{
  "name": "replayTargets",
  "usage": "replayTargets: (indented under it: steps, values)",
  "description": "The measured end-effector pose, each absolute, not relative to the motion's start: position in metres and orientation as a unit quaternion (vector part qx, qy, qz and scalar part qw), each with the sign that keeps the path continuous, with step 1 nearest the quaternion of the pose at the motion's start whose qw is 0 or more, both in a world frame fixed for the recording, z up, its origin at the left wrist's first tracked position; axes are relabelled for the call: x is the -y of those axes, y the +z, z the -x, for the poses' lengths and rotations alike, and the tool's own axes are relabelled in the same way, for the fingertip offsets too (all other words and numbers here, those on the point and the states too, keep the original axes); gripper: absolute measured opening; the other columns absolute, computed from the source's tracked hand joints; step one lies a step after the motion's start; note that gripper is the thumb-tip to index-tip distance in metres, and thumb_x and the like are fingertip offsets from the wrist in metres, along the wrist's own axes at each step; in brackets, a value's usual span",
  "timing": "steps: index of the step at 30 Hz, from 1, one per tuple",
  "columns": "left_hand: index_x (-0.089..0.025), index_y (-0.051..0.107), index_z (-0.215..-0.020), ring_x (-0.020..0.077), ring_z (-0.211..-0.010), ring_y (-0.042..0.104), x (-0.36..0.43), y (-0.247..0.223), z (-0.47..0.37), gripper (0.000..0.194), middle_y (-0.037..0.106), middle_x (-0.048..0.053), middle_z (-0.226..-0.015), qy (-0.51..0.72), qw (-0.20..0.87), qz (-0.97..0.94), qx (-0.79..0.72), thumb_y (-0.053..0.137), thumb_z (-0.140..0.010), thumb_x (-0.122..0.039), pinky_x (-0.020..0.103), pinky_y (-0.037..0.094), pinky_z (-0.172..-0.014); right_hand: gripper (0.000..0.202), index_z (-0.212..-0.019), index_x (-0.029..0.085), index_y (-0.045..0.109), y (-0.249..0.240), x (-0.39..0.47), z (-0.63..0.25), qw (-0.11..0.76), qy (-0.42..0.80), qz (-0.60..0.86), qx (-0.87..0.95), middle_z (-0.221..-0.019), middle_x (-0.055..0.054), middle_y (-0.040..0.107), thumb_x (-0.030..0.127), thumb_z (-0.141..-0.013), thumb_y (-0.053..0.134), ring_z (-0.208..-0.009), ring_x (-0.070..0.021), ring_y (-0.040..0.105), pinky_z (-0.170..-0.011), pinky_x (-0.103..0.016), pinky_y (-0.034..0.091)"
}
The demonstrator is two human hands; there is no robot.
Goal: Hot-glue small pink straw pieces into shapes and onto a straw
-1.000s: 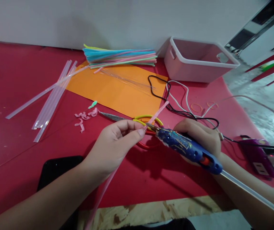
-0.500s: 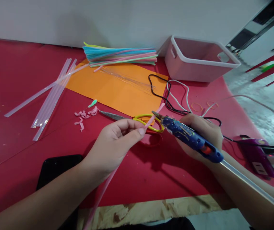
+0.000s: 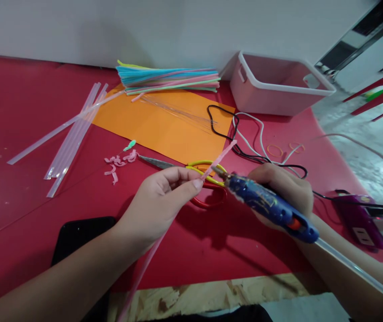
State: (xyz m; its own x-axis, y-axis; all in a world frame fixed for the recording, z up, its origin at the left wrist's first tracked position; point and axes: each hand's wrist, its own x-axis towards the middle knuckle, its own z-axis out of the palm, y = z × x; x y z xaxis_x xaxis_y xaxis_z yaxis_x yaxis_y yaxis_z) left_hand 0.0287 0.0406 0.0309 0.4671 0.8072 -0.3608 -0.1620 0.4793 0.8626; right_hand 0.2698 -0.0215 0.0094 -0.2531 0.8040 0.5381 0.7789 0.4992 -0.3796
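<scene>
Between thumb and fingertips, my left hand (image 3: 164, 201) pinches a pink pipe cleaner (image 3: 224, 154). One end points up and right past the fingers; the long tail hangs below the hand toward the table's front edge. My right hand (image 3: 283, 190) is wrapped round a blue hot glue gun (image 3: 261, 201) with a clear glue stick (image 3: 359, 270) sticking out of its back. The nozzle is beside the pipe cleaner, near my left fingertips; I cannot tell whether they touch. Under the hands lie scissors (image 3: 154, 162) with yellow and red handles, partly covered.
Behind are an orange sheet (image 3: 164, 127), a pipe cleaner bundle (image 3: 167, 78) and a pink basket (image 3: 265, 94). Glue sticks (image 3: 73, 134) and pink scraps (image 3: 117, 160) lie left, a black phone (image 3: 80, 235) by my left forearm. Cords (image 3: 261, 129) lead toward a purple power strip (image 3: 362, 219).
The glue gun has shifted slightly down and right, its nozzle sliding along the pipe cleaner toward my left fingertips. More of the pipe cleaner's upper end shows. My left hand has stayed nearly still.
</scene>
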Motion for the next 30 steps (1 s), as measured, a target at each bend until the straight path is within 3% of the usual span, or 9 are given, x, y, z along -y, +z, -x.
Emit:
replayTargets:
  steps: [6, 21, 30]
  values:
    - [-0.015, 0.072, -0.081, 0.0068, -0.074, 0.061, -0.0407, 0.0245, -0.0272, 0.005, 0.070, -0.004, -0.077, 0.311, 0.759, -0.401, -0.407, 0.076, -0.082, -0.019, 0.018, 0.047, -0.075, 0.006, -0.093, 0.022, 0.060, 0.0092, 0.0213, -0.2711, 0.320, 0.037, 0.485, 0.813, -0.078, -0.001, 0.065, 0.016, -0.093, 0.058, -0.067, -0.0137, 0.062, -0.061, -0.026, 0.049]
    - [-0.016, 0.074, -0.080, 0.0054, -0.071, 0.061, -0.0410, 0.0250, -0.0277, 0.003, 0.071, -0.004, -0.074, 0.312, 0.767, -0.395, -0.398, 0.076, -0.082, -0.017, 0.015, 0.046, -0.072, 0.007, -0.090, 0.020, 0.057, 0.0138, 0.0177, -0.2691, 0.323, 0.004, 0.474, 0.819, -0.075, -0.001, 0.063, 0.014, -0.093, 0.057, -0.064, -0.0121, 0.061, -0.058, -0.023, 0.048]
    - [-0.016, 0.074, -0.080, 0.0062, -0.067, 0.059, -0.0402, 0.0272, -0.0264, 0.004, 0.068, -0.004, -0.071, 0.311, 0.768, -0.389, -0.402, 0.076, -0.082, -0.018, 0.017, 0.045, -0.069, 0.005, -0.090, 0.022, 0.059, 0.0107, 0.0189, -0.2709, 0.330, 0.022, 0.484, 0.810, -0.075, -0.003, 0.064, 0.022, -0.095, 0.057, -0.064, -0.0152, 0.061, -0.058, -0.027, 0.049]
